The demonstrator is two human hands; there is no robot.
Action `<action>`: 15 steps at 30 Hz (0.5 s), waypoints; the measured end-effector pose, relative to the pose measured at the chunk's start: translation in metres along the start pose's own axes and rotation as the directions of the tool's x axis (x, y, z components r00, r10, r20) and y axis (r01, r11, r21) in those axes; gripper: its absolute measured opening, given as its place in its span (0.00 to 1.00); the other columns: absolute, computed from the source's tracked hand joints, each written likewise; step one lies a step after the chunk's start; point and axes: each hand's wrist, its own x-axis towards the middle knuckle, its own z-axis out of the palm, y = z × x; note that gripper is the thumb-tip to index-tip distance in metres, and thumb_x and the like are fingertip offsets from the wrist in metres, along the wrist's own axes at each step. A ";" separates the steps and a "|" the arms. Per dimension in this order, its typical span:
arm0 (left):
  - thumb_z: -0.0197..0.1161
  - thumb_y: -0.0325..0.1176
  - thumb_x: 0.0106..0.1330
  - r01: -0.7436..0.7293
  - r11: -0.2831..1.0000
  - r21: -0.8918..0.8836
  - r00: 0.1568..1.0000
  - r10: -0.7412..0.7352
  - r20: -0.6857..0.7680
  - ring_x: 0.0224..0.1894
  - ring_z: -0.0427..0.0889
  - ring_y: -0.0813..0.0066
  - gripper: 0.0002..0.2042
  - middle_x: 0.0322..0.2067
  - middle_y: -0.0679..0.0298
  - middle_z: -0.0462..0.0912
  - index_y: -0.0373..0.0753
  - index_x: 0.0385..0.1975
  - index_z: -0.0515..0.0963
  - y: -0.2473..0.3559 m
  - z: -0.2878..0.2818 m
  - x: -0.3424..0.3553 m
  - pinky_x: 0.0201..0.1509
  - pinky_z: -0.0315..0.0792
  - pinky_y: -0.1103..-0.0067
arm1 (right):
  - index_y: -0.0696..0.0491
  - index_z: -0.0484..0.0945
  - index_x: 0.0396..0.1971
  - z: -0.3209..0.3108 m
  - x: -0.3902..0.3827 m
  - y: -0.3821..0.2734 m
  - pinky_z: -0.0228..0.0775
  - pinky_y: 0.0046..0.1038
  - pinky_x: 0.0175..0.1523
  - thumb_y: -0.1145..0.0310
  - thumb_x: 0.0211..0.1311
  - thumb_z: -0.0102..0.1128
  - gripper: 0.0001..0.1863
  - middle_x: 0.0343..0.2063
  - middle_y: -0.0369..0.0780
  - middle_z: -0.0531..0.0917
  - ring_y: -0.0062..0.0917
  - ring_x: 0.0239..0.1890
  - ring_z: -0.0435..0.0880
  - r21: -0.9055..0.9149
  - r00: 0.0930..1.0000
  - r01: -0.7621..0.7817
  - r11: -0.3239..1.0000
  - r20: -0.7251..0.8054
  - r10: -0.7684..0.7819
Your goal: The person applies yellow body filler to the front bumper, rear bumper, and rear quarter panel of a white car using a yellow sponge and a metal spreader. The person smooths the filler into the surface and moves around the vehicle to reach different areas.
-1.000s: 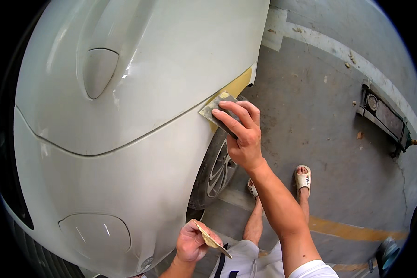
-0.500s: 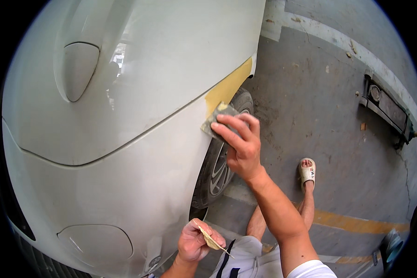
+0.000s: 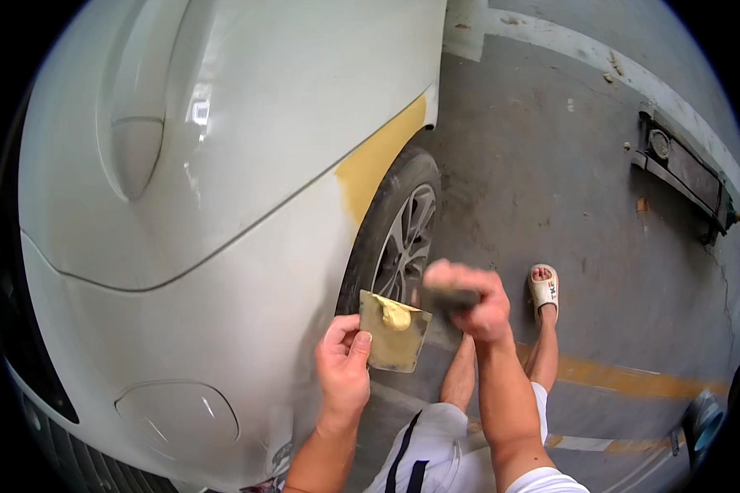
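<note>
My left hand (image 3: pixel 342 370) grips a square putty board (image 3: pixel 389 353) by its left edge, thumb on top. A lump of yellow body filler (image 3: pixel 395 317) sits near the board's upper edge. Just right of the board, my right hand (image 3: pixel 487 308) is closed around a dark, flat spreader (image 3: pixel 452 297), smeared by motion and apart from the board. Beyond both hands, a smooth yellow filler patch (image 3: pixel 374 164) covers the pale car's (image 3: pixel 247 329) body edge above the wheel arch. The wheel (image 3: pixel 407 234) shows below that patch.
On the grey floor at right lies a low, dark floor jack (image 3: pixel 689 177). A teal bucket (image 3: pixel 705 423) stands at lower right, near a yellow floor stripe (image 3: pixel 625 382). My sandalled foot (image 3: pixel 544 289) is planted right of my right hand.
My right hand has left the filler patch with the spreader and come down beside the board. The left hand has risen and turned the board, so its face and filler now show.
</note>
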 end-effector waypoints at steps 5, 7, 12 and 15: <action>0.53 0.22 0.63 -0.158 0.987 0.040 0.982 0.161 -0.096 0.34 0.76 0.80 0.05 0.33 0.64 0.79 0.32 0.37 0.73 0.024 0.004 -0.005 0.43 0.69 0.83 | 0.63 0.80 0.39 -0.003 0.016 0.002 0.69 0.27 0.54 0.87 0.26 0.40 0.31 0.42 0.46 0.82 0.35 0.41 0.80 -0.771 0.823 -0.335 0.542 0.041 0.567; 0.57 0.25 0.64 -0.081 0.988 -0.135 0.997 0.082 0.000 0.36 0.78 0.76 0.06 0.34 0.61 0.79 0.33 0.38 0.71 0.028 0.000 -0.012 0.45 0.70 0.80 | 0.60 0.70 0.54 -0.019 0.035 0.046 0.75 0.40 0.49 0.87 0.35 0.40 0.36 0.45 0.51 0.78 0.42 0.38 0.80 -0.015 0.735 -0.603 0.797 -0.400 0.548; 0.57 0.27 0.65 0.081 0.929 -0.360 0.988 -0.028 0.151 0.40 0.79 0.72 0.09 0.37 0.60 0.79 0.35 0.42 0.69 0.030 -0.004 -0.033 0.48 0.72 0.75 | 0.54 0.65 0.53 -0.005 0.121 0.051 0.76 0.47 0.38 0.84 0.41 0.42 0.31 0.39 0.44 0.73 0.37 0.36 0.75 0.486 0.653 0.011 0.874 -0.665 0.361; 0.54 0.26 0.66 0.138 0.910 -0.391 0.980 -0.068 0.189 0.41 0.78 0.71 0.09 0.39 0.60 0.78 0.35 0.44 0.67 0.032 -0.008 -0.041 0.49 0.73 0.74 | 0.57 0.68 0.51 0.016 0.134 0.057 0.71 0.33 0.49 0.83 0.40 0.44 0.30 0.41 0.41 0.75 0.34 0.42 0.74 0.384 0.630 0.067 0.921 -0.732 0.259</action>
